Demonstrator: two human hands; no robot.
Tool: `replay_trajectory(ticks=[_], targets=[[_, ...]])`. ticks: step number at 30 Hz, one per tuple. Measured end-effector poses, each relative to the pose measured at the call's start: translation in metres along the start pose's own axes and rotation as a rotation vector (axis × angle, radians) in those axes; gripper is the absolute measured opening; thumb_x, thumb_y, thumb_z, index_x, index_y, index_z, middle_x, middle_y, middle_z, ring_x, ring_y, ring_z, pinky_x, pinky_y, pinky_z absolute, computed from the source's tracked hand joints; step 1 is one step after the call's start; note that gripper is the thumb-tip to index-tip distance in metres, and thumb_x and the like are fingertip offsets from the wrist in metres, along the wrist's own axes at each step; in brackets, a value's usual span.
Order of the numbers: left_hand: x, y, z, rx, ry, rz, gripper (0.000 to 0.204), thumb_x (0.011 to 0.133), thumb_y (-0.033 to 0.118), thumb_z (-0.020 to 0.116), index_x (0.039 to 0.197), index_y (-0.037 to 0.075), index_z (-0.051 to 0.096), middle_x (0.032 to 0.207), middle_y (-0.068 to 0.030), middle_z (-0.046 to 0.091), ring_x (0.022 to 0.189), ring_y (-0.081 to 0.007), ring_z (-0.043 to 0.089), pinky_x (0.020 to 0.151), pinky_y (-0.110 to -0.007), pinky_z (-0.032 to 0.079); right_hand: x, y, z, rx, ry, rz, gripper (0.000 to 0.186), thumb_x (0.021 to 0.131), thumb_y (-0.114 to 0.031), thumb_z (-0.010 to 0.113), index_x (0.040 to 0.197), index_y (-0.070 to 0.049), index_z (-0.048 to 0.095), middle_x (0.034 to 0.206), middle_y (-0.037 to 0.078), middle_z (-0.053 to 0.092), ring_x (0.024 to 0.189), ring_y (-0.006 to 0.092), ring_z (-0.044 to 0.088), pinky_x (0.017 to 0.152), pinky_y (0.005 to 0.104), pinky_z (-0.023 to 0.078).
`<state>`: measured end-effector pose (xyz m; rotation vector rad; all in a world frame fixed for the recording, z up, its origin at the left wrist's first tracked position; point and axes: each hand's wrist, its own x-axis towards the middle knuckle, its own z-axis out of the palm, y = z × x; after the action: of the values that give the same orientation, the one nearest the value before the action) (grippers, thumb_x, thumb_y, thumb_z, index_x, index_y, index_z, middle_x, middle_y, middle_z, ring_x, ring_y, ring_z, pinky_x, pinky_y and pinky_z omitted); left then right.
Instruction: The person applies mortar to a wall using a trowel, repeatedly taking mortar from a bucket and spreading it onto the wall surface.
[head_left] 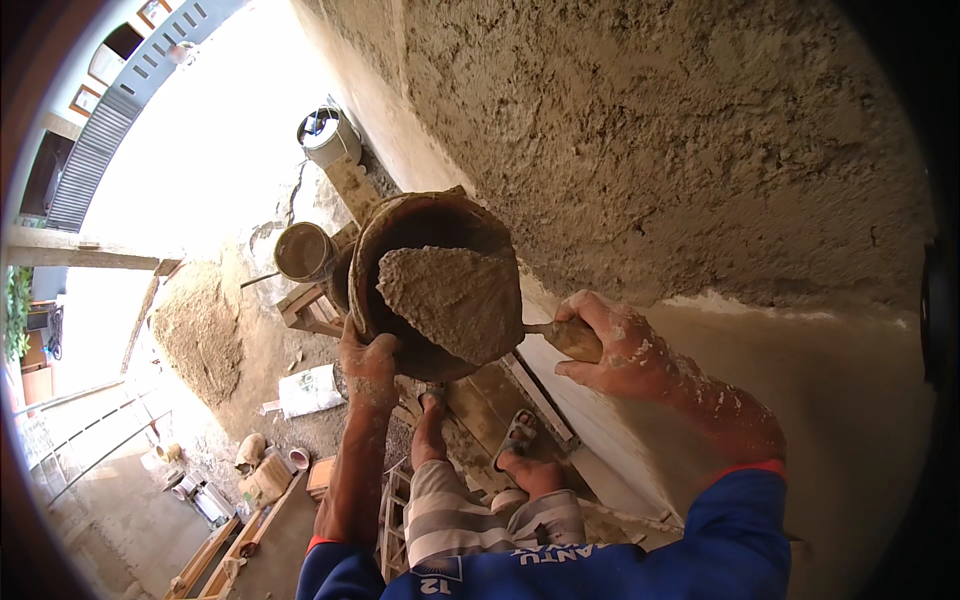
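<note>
My left hand grips the lower left rim of a dark, mortar-caked bucket, held above the planks near my feet. My right hand is closed on the wooden handle of a trowel. Its blade is hidden under a thick wedge of wet grey mortar, which lies over the bucket's opening and hides much of the inside. Just to the right rises a wall with rough, freshly coated render above a smoother lower band.
I stand on narrow planks. Beyond the bucket are another bucket, a drum and a sand pile. At lower left lie timber pieces, containers and a white sack. A bright opening faces a house front.
</note>
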<state>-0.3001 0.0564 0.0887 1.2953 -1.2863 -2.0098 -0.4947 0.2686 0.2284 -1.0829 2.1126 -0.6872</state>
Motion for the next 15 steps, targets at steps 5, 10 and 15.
replay_trajectory(ticks=[5,10,15], targets=[[0.0,0.003,-0.033,0.03,0.063,0.014,0.048,0.072,-0.004,0.054,0.119,0.0,0.059,0.096,-0.0045,0.065,0.079,-0.0132,0.06,0.07,-0.025,0.049,0.0,-0.006,-0.028,0.09,-0.035,-0.276,0.043,0.077,-0.011,0.077,0.116,-0.002,0.062,0.092,0.018,0.069,0.08,0.0336,0.069,0.073,0.0378,0.054],[-0.005,-0.015,-0.036,0.042,0.05,0.002,0.049,0.072,-0.004,0.053,0.121,-0.001,0.058,0.099,-0.0059,0.066,0.081,-0.0136,0.061,0.074,-0.026,0.051,0.01,0.071,-0.081,-0.197,0.414,0.273,0.038,0.093,-0.018,0.062,0.128,-0.002,0.06,0.099,0.017,0.07,0.077,0.0182,0.068,0.059,0.0299,0.059],[-0.015,-0.021,-0.025,0.048,-0.001,-0.012,0.049,0.072,-0.003,0.054,0.121,-0.002,0.057,0.098,-0.0063,0.066,0.081,-0.0131,0.061,0.074,-0.026,0.051,-0.052,0.017,-0.144,-0.304,0.676,0.187,0.043,0.093,-0.015,0.063,0.132,0.001,0.056,0.102,0.014,0.067,0.084,0.0161,0.065,0.074,0.0256,0.054]])
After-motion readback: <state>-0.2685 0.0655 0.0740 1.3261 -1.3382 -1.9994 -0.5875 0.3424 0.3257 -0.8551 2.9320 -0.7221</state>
